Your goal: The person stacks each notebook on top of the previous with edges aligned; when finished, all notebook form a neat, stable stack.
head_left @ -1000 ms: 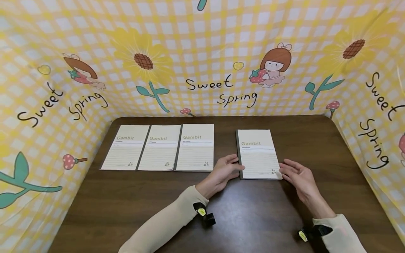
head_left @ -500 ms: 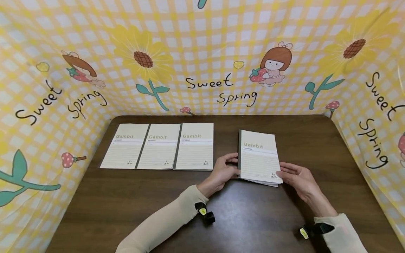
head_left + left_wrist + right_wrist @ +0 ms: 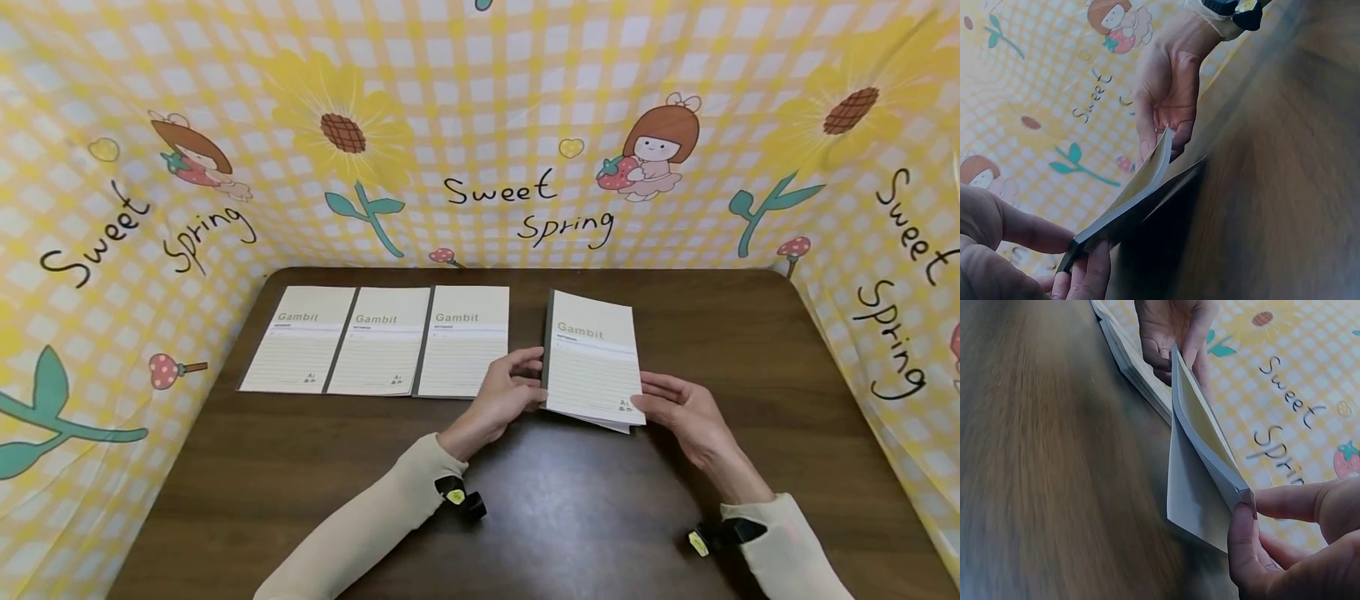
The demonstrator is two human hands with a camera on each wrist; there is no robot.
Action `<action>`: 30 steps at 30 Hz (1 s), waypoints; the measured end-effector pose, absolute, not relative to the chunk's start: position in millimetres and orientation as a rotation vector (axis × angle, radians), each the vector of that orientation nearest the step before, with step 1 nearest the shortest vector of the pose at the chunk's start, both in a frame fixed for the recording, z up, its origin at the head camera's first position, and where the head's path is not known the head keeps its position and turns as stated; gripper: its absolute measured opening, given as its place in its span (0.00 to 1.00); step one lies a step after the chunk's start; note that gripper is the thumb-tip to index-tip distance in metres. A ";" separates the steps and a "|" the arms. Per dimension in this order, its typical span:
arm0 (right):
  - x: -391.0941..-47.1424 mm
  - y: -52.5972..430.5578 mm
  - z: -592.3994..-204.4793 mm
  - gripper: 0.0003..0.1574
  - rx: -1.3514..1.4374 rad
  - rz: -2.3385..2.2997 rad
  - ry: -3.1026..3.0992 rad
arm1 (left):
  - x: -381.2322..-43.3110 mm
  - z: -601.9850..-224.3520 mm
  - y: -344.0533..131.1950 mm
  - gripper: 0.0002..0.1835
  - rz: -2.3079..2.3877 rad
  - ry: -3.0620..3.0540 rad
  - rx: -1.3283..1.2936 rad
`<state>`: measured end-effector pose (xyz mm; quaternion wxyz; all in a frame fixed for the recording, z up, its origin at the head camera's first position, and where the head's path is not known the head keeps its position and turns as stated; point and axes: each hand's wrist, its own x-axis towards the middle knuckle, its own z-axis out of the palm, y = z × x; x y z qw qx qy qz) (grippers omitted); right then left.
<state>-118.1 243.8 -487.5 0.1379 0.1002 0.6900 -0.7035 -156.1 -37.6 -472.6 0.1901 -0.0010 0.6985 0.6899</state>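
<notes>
A cream notebook [image 3: 592, 358] with a dark spine and "Gambit" on its cover is held slightly tilted over the table. My left hand [image 3: 501, 398] pinches its spine edge, thumb on top and fingers beneath, as the left wrist view shows. At the lower right corner my right hand [image 3: 690, 417] pinches the cover and pages. In the right wrist view the back cover [image 3: 1194, 494] hangs apart from the pages. Left of it, three matching notebooks lie side by side: a left one [image 3: 300, 342], a middle one [image 3: 378, 342] and a right one [image 3: 463, 333], the last close to my left hand.
A dark brown wooden table [image 3: 300, 467] spreads under everything. Yellow checked cloth [image 3: 480, 108] with flowers and lettering walls its back and sides. Each wrist wears a small black camera, a left one [image 3: 471, 505] and a right one [image 3: 705, 540].
The single notebook has come up off the table, tilted, and shifted left towards the row. Both hands moved with it, and the right hand now pinches its corner. The other notebooks stay put.
</notes>
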 end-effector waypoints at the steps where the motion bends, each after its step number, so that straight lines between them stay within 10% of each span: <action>1: -119.8 239.5 -487.8 0.44 0.280 -2.032 2.002 | -156.6 -472.2 -42.3 0.37 1.936 1.972 -0.001; 30: -178.9 101.7 -500.3 0.32 0.078 -2.069 1.983 | -177.1 -469.9 -178.4 0.32 1.804 2.263 -0.188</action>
